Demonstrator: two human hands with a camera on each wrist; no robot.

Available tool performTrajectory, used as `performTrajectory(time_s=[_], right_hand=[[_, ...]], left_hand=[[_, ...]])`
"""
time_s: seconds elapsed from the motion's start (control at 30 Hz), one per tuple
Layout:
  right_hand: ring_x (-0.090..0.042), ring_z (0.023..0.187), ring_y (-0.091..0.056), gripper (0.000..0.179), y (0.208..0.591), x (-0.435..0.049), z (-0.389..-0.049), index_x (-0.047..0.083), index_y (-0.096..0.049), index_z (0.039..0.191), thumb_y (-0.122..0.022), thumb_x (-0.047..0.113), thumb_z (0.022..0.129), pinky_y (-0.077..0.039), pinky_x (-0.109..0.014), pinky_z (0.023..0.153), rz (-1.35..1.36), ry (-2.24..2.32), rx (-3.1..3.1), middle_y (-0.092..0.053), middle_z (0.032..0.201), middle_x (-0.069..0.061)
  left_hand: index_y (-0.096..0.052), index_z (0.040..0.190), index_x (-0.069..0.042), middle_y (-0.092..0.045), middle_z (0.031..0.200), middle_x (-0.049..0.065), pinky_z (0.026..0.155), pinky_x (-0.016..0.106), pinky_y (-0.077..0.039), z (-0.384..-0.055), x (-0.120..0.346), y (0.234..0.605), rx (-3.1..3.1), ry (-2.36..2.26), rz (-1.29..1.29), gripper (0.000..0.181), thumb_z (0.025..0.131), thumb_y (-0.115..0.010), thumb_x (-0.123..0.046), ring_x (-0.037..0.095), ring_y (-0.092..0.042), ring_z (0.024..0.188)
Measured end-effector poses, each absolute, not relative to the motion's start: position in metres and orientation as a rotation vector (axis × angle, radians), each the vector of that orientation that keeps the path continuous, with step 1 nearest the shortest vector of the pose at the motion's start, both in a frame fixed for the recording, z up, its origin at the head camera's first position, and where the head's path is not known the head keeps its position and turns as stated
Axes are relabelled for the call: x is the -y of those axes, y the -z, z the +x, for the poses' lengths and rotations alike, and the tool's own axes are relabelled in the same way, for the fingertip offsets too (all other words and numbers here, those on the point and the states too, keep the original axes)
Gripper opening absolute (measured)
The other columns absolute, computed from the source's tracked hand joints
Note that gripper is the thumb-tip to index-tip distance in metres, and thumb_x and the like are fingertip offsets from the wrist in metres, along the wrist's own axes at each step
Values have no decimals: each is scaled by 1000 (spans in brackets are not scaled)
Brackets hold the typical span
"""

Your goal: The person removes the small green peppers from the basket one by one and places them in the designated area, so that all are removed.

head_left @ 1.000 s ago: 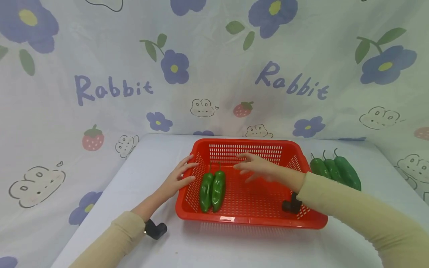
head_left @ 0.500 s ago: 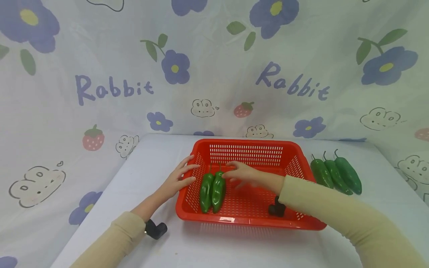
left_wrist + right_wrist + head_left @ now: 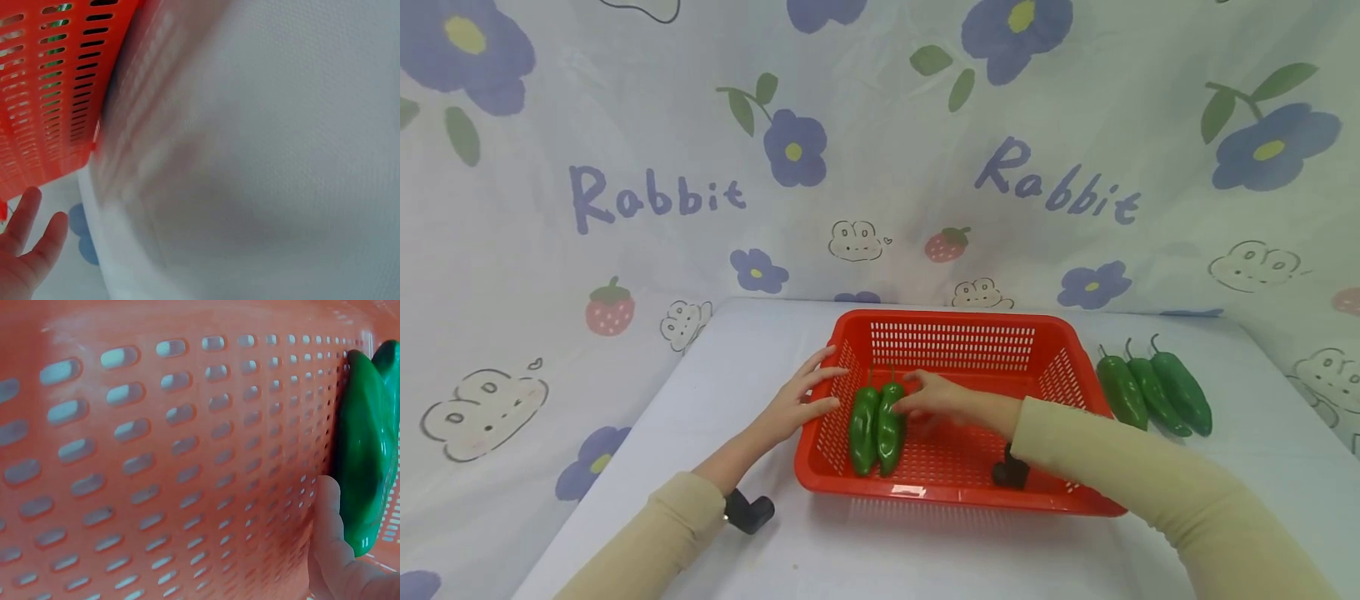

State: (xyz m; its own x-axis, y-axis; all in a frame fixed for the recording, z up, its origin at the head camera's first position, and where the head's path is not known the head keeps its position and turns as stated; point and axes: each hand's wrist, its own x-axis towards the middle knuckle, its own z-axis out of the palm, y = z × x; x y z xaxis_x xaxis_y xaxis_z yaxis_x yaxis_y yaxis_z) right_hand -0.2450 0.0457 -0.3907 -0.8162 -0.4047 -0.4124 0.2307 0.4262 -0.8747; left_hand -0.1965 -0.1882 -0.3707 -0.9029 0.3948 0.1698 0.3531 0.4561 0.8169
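Inside red basket, two green peppers lay, long axes away from you, just left of your nearer right hand, fingers parted, no grip seen; your left hand, spread, held nothing at basket's left side.

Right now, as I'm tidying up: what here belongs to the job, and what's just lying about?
Likely the job:
red basket
two green peppers inside, right hand's fingers at one
probably the three loose peppers beside the basket

Just there:
patterned backdrop
black wrist gear, worn
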Motion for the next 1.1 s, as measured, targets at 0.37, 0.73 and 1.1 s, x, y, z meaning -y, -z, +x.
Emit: performTrajectory(time_s=[0.37, 0.73, 1.1], right_hand=[[-24, 77, -61, 67, 399, -35, -244, -1, -32, 133, -67, 2, 77, -56, -37, 66, -134, 1446, -2093, -53, 114, -22], [-25, 74, -63, 63, 401, -30, -245, -4, -35, 129, -70, 4, 76, -56, -38, 67, -136, 1471, -2122, -54, 108, -21], [-32, 78, -66, 63, 405, -29, -246, -5, -35, 129, -69, 2, 76, -56, -38, 68, -115, 1511, -2115, -53, 109, -24]], left_hand=[[-51, 127, -5, -18, 151, 10, 84, 45, -51, -214, 199, 399, -2635, -1493, 669, 43, 85, -57, -10, 38, -25, 133], [-49, 128, -1, -17, 150, 15, 88, 53, -45, -207, 194, 389, -2640, -1481, 653, 42, 86, -54, -6, 40, -19, 135], [-51, 128, -6, -17, 151, 7, 92, 56, -42, -213, 198, 400, -2633, -1502, 661, 40, 88, -54, -12, 36, -16, 137]])
